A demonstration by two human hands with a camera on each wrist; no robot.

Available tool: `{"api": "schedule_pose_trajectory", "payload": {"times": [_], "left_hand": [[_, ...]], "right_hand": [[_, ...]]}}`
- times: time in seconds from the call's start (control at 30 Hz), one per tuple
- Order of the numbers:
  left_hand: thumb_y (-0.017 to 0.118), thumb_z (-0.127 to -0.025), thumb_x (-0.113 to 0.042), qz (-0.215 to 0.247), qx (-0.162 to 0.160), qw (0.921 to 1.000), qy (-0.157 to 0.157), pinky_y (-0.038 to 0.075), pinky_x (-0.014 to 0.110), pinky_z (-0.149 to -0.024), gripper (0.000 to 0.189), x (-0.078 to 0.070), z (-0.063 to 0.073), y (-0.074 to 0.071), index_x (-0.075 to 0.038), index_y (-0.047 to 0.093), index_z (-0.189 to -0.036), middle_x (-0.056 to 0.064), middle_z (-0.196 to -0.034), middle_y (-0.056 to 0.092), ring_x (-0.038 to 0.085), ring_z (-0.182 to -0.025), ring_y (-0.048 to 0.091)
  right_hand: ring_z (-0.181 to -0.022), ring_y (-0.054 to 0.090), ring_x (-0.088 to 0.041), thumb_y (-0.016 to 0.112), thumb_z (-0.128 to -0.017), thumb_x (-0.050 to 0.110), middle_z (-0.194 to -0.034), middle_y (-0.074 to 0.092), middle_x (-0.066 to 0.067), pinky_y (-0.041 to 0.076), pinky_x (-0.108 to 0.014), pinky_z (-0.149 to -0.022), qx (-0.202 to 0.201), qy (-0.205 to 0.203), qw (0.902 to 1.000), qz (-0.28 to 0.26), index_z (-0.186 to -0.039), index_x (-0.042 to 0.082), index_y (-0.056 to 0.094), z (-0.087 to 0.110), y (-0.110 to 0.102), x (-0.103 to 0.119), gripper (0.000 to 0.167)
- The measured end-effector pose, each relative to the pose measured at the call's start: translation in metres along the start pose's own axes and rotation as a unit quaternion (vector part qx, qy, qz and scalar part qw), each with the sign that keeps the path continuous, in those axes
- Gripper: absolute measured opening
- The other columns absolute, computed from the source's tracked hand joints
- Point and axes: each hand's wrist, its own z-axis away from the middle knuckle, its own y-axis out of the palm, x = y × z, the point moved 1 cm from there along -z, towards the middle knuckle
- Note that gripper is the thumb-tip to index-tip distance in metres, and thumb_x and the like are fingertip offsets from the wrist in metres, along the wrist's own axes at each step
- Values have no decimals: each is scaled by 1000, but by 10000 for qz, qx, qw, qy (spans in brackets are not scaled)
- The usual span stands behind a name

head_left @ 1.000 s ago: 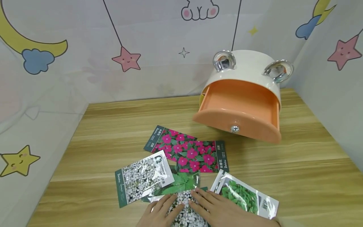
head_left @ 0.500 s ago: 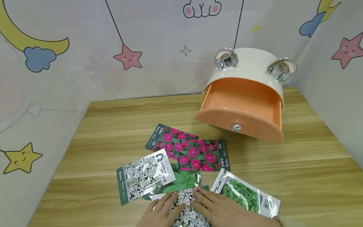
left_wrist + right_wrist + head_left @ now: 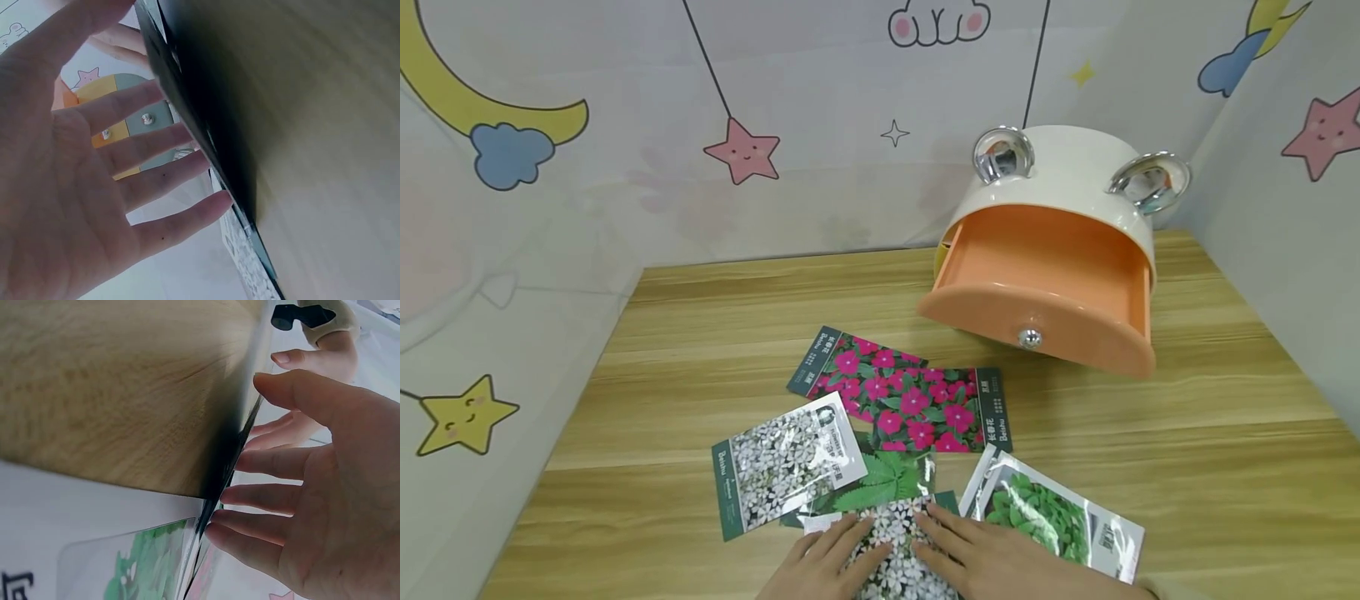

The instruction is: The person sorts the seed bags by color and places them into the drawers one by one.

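Note:
Both hands rest fingertips-down on a seed packet with white flowers (image 3: 898, 575) at the near edge of the head view. My left hand (image 3: 823, 562) touches its left part with fingers spread. From the right, my right hand (image 3: 981, 558) lays its extended fingers on the same packet. In the left wrist view the left hand's fingers (image 3: 178, 219) reach the packets' edge, thumb held apart. A leafy green packet (image 3: 880, 479) lies partly under this one. Another white-flower packet (image 3: 782, 467) overlaps it at the left. A white-bordered green packet (image 3: 1045, 517) is beside the right hand.
Two overlapping magenta-flower packets (image 3: 917, 404) lie farther back on the wood-grain table (image 3: 685, 325). At the back right stands a white storage box (image 3: 1075, 158) with silver ears, its orange drawer (image 3: 1037, 321) pulled out. Cartoon-printed cloth walls (image 3: 827, 200) border the table.
The head view has shifted slightly, so the scene sits a little farther right. Both hands stay on the white-flower packet, and the other packets and drawer are unmoved.

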Motion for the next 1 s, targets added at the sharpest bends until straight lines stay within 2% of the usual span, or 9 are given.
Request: {"api": "schedule_pose_trajectory", "payload": {"times": [0.23, 0.33, 0.53, 0.87, 1.0], "left_hand": [[34, -93, -67, 333, 502, 9982, 75, 56, 38, -83, 60, 3, -1, -7, -29, 54, -133, -1, -132, 60, 23, -120, 59], [37, -93, -66, 399, 457, 9980, 150, 57, 37, -81, 58, 4, -1, -10, -27, 55, -132, -2, -129, 62, 22, -117, 60], [41, -93, -63, 444, 80, 9984, 342, 57, 35, -81, 55, 6, 2, -17, -24, 58, -129, -2, -122, 65, 20, -110, 64], [40, -92, -66, 828, 528, 9951, 134, 56, 33, -84, 60, 15, 2, -30, -24, 58, -130, -4, -121, 65, 16, -110, 63], [37, -95, -62, 696, 335, 9970, -64, 56, 32, -84, 52, 12, 2, -38, -27, 61, -125, -7, -119, 66, 14, -107, 64]], "right_hand": [[-129, 53, -28, 33, -98, 59, -143, 51, -11, 54, -16, -83, -155, -109, 9998, 100, -140, 14, 49, 3, -1, 2, 64], [-127, 55, -27, 34, -99, 57, -141, 54, -10, 54, -17, -83, -191, -140, 9997, 53, -139, 14, 50, 3, -2, 3, 62], [-125, 57, -24, 34, -100, 54, -138, 57, -8, 54, -20, -88, -178, -253, 9995, -46, -139, 14, 50, 4, -7, 3, 58], [-120, 61, -19, 39, -101, 45, -133, 61, -7, 55, -22, -87, -510, -213, 9982, -218, -139, 15, 52, 6, -22, 7, 49], [-116, 63, -15, 43, -101, 40, -130, 63, -4, 55, -20, -85, -834, -152, 9964, -39, -136, 14, 54, 5, -27, 9, 45]]}}
